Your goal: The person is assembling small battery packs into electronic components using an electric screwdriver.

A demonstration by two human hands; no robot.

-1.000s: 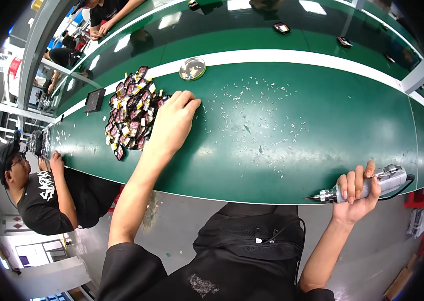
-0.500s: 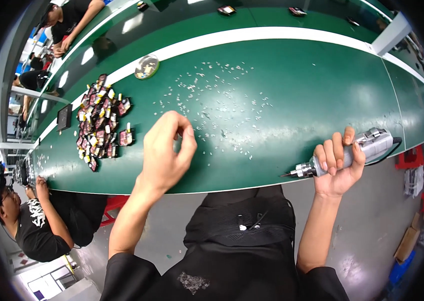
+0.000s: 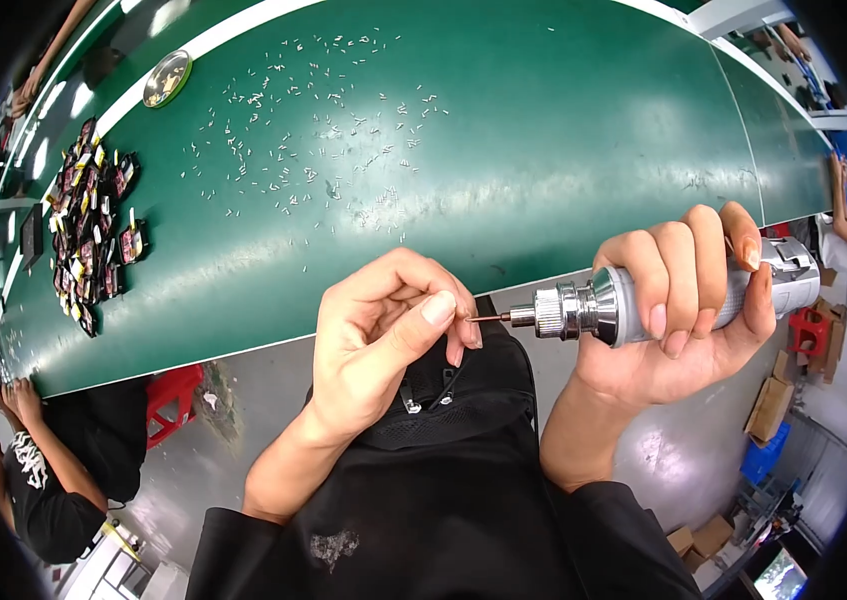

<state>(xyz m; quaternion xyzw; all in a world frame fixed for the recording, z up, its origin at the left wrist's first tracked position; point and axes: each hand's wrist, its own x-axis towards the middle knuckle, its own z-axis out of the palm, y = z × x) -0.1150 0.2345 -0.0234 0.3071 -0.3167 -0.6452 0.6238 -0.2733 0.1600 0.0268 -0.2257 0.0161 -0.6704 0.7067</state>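
Note:
My right hand (image 3: pixel 683 290) wraps round a silver electric screwdriver (image 3: pixel 568 310), its slim bit pointing left. At the bit's tip, my left hand (image 3: pixel 373 340) is closed, thumb and fingertips pinched together. Whatever sits between those fingertips is too small and hidden to name. Both hands are raised over the near edge of the green table (image 3: pixel 563 170). Beyond them, many small slim metallic pieces (image 3: pixel 331 130), perhaps screws, lie scattered on the tabletop.
On the left lies a heap of small black units (image 3: pixel 88 225) with white and yellow tabs. Farther back is a round dish (image 3: pixel 167 80) holding small pieces. A flat black block (image 3: pixel 32 235) is beside the heap. A co-worker (image 3: pixel 53 480) sits at lower left, near a red stool (image 3: pixel 175 400).
The screwdriver has come up and toward the middle in my right hand. My left hand has moved from above the scattered pieces to the bit's tip. The view has shifted right.

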